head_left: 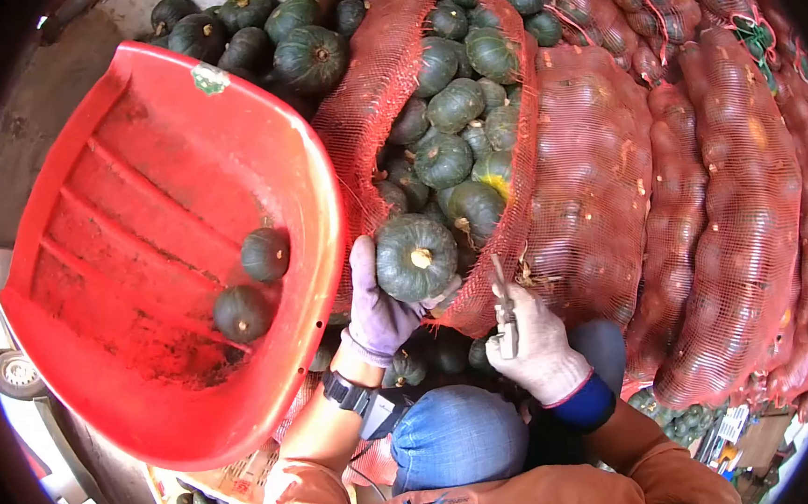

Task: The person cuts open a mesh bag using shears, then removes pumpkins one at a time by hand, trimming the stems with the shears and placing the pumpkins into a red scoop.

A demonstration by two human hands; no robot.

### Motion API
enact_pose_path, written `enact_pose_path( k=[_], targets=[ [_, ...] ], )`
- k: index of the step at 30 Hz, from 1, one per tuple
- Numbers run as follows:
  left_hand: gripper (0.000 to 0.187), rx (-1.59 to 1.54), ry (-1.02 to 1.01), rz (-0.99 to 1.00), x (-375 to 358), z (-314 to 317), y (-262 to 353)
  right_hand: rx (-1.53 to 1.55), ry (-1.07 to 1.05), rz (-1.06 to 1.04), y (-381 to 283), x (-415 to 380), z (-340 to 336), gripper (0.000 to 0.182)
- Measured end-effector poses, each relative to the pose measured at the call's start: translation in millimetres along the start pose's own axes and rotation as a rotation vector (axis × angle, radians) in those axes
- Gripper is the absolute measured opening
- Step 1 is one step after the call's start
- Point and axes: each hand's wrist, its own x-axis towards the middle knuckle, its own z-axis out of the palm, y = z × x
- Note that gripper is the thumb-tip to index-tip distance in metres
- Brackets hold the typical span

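Observation:
A round dark green kabocha squash with a pale stem end facing up rests in my left hand. This hand wears a purple-grey glove and has its fingers wrapped under the squash. My right hand, in a whitish glove, is closed around a narrow metal cutting tool that looks like pruning shears, with the tip pointing away from me. Just beyond the held squash, an open red mesh bag is full of kabocha squashes.
A large red plastic scoop lies to the left, with two squashes inside. More squashes are piled behind it. Several filled mesh bags are lined up on the right. My jeans-covered knee is close below my hands.

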Motion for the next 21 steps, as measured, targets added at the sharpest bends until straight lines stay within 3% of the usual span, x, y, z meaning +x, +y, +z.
enact_pose_path(
  k=[1,4,7,8,11,12,14,16,19,21],
  targets=[
    [0.067,-0.016,-0.030,-0.018,3,2,0,-0.249,0.303,-0.259,6,0,13,0.046],
    [0.062,0.100,0.001,0.012,2,12,-7,-0.356,0.410,-0.462,-11,13,5,0.042],
    [0.056,0.098,-0.051,-0.121,6,10,-8,-0.418,0.347,-0.447,3,16,9,0.038],
    [0.049,0.183,0.038,-0.086,6,10,-9,-0.366,0.147,-0.280,-2,12,4,0.033],
    [0.044,0.446,0.070,0.014,1,15,-9,-0.111,-0.172,-0.066,2,10,11,0.028],
    [0.042,0.497,0.027,0.075,-3,21,-3,0.066,-0.102,-0.019,-5,-2,8,0.033],
    [0.049,0.784,0.041,0.323,-29,47,23,0.938,0.055,0.112,45,5,40,0.044],
    [0.066,0.486,0.115,0.711,-49,54,36,1.034,0.250,-0.077,44,-5,28,0.061],
    [0.078,0.301,0.231,1.382,-38,93,49,0.770,0.320,0.039,84,-6,23,0.060],
    [0.073,0.563,0.499,1.470,-24,61,38,0.651,0.333,0.092,105,-8,26,0.060]
  ],
)
